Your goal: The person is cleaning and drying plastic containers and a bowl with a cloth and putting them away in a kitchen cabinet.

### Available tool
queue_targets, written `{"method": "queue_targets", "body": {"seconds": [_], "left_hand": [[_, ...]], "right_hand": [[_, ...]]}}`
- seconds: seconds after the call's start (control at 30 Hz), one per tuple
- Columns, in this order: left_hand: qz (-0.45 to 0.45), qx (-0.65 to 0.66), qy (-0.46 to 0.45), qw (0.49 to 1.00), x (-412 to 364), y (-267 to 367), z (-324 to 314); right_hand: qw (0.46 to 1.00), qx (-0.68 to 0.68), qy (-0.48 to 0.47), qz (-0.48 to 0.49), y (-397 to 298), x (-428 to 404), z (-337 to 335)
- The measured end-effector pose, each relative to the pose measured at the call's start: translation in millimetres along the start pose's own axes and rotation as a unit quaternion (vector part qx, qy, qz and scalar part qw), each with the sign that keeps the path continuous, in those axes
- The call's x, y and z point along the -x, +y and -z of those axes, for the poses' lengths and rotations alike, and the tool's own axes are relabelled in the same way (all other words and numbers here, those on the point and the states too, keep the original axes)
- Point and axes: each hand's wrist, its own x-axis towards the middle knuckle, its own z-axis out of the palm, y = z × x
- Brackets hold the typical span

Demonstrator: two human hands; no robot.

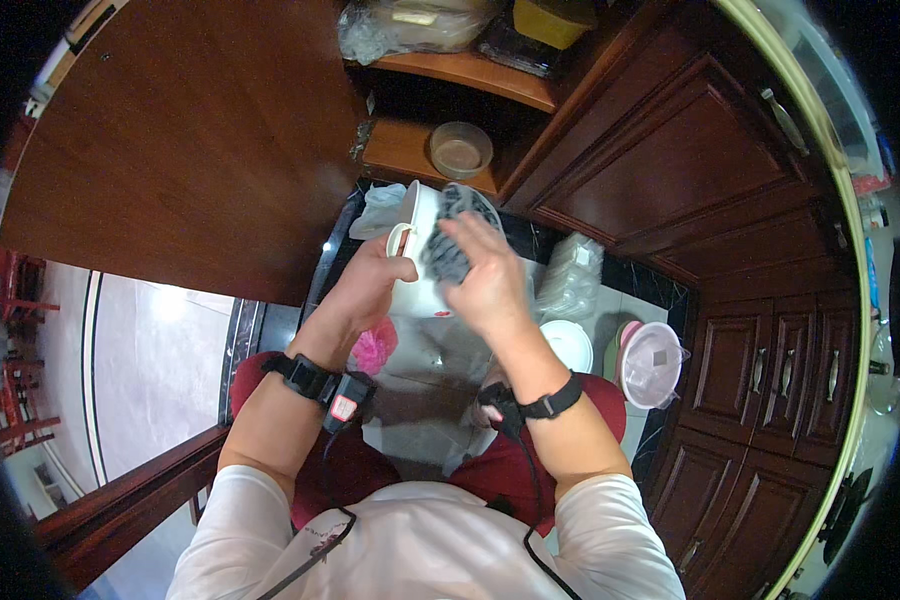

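Note:
A white plastic container point(412, 298) with a cream handle point(396, 241) is held in front of me, above the tiled floor. My left hand point(366, 283) grips it at the handle, thumb against its side. Spread over a grey and black patterned cloth point(447, 253), the fingers of my right hand point(487, 281) press it to the container's surface. That hand and the cloth are blurred, and they hide part of the container. A small red mark shows low on its side. Below my left hand lies a bright pink crumpled bag or mesh point(375, 345).
An open wooden door point(195, 135) stands at left. Ahead, a cabinet shelf bears a clear round bowl point(460, 154). A white plastic bag point(379, 214) lies beside the container. At right are stacked clear plastic containers point(571, 277), a white round lid or bowl point(570, 346) and a pale pink tub point(651, 366).

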Motion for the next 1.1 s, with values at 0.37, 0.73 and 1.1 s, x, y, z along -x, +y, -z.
{"method": "queue_targets", "body": {"seconds": [0.37, 0.73, 1.1], "left_hand": [[-0.038, 0.086, -0.047, 0.994, 13, 24, 7], [-0.08, 0.083, 0.038, 0.993, -7, -1, -7], [-0.027, -0.217, 0.029, 0.975, 11, 21, -11]], "right_hand": [[0.976, -0.07, 0.204, 0.038, 26, -12, 73], [0.979, 0.023, -0.047, 0.198, -10, -2, 15], [0.988, -0.132, -0.075, -0.03, 3, -4, 20]]}}
